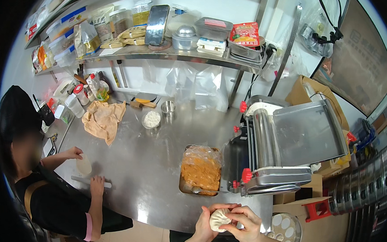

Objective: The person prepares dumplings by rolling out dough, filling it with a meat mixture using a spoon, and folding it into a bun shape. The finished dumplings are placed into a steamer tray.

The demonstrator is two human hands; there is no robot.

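A pleated, filled dough bun [219, 220] rests in my left hand [204, 224], whose fingers curl around its left and far sides. The thumb and fingers of my right hand [244, 225] pinch the pleats on its right side. Both hands are just past the near edge of the steel table. Beyond them stands a metal tray of orange-brown filling [201, 172], partly covered by clear plastic film, with a spoon [197, 189] lying in it. Below right of the table, a round steamer tray [288, 228] holds several white round pieces; its left part is hidden.
A dough sheeter [291, 138] with red knobs occupies the table's right end. At left, a co-worker holds a flat dough round [83, 164] and a rolling pin [91, 181]. A bowl of flour [151, 119], steel cup [168, 107] and orange cloth [104, 118] lie farther back. Stacked steamers [366, 180] stand right.
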